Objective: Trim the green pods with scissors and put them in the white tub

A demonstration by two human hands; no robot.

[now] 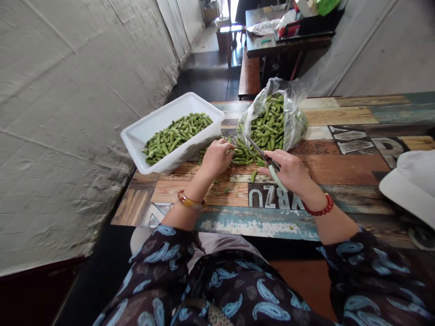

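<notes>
My right hand (288,170) is closed around scissors (274,174) with pale green handles, the blades pointing up and left in front of the bag. My left hand (217,157) is closed beside the loose green bean pods (242,155) on the table; what its fingers hold is hidden. Behind the scissors, an open clear plastic bag (294,115) bulges with more green pods (270,122). To the left of my left hand stands a white plastic tub (136,149), partly filled with green pods (176,136).
The patchwork wood-look table (340,163) carries small green scraps (227,191). A white cap (411,181) lies at its right. A wall (68,113) runs along the left. Beyond are a bench (249,74) and a second table (288,45) with bags and a dark tray.
</notes>
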